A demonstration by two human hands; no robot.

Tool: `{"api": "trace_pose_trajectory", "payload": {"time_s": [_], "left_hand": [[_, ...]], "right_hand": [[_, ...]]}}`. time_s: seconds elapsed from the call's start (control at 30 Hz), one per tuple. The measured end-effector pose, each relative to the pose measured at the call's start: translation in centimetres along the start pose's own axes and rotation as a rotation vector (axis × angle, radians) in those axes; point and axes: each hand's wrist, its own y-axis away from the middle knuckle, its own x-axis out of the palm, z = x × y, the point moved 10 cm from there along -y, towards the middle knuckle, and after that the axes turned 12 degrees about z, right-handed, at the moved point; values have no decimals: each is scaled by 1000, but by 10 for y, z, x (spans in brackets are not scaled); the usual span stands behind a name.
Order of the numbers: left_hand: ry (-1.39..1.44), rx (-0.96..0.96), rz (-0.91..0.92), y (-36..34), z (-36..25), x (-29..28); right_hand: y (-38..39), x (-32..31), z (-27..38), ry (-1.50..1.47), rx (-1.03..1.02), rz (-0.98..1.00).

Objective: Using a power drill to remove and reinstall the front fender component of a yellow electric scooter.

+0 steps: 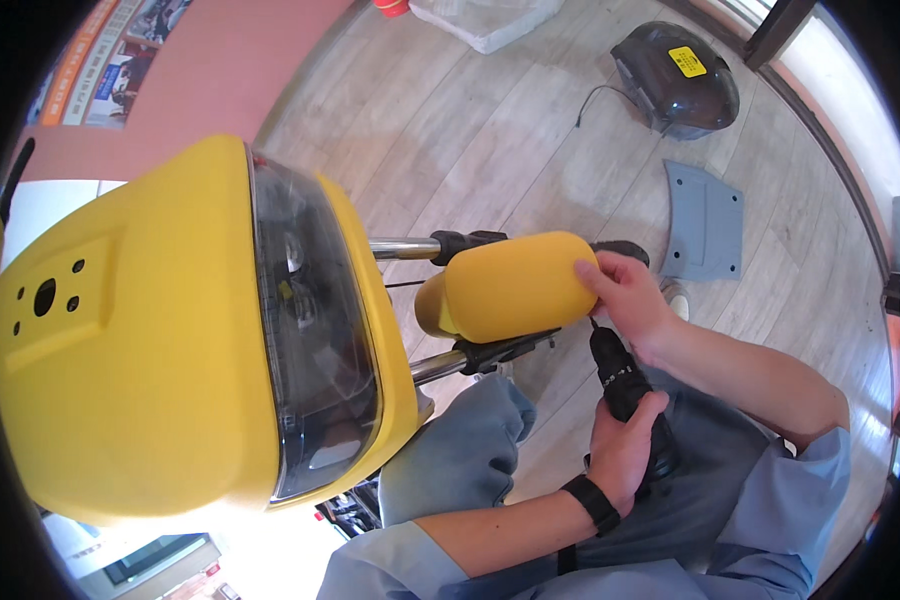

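Observation:
A yellow rounded front fender (pixel 525 285) sits between two chrome fork tubes (pixel 403 248) of a yellow vehicle. My right hand (pixel 630 300) grips its near right edge, with the thumb on top and the other fingers mostly hidden. My left hand (pixel 625 440), with a black band on the wrist, is wrapped round a black power screwdriver (pixel 618 375). Its thin bit points up toward the fender's underside, just below my right hand. Whether the bit touches a screw there cannot be made out.
On the left stands the big yellow front body (pixel 150 330) with a dark clear window (pixel 315 340). A grey panel with corner holes (pixel 705 222) and a dark glossy cover with a cable (pixel 675 85) lie on the floor, right. A white tray (pixel 485 20) is at the back.

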Motion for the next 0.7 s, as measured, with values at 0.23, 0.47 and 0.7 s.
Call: {"api": "trace_pose_trajectory", "payload": {"time_s": [0.23, 0.47, 0.7], "left_hand": [[-48, -71, 8, 4, 15, 0], [-155, -82, -57, 9, 19, -5], [-185, -109, -58, 13, 41, -10]], "right_hand": [[23, -2, -16, 200, 96, 178], [27, -2, -25, 209, 136, 226], [47, 15, -52, 95, 148, 343]]}}
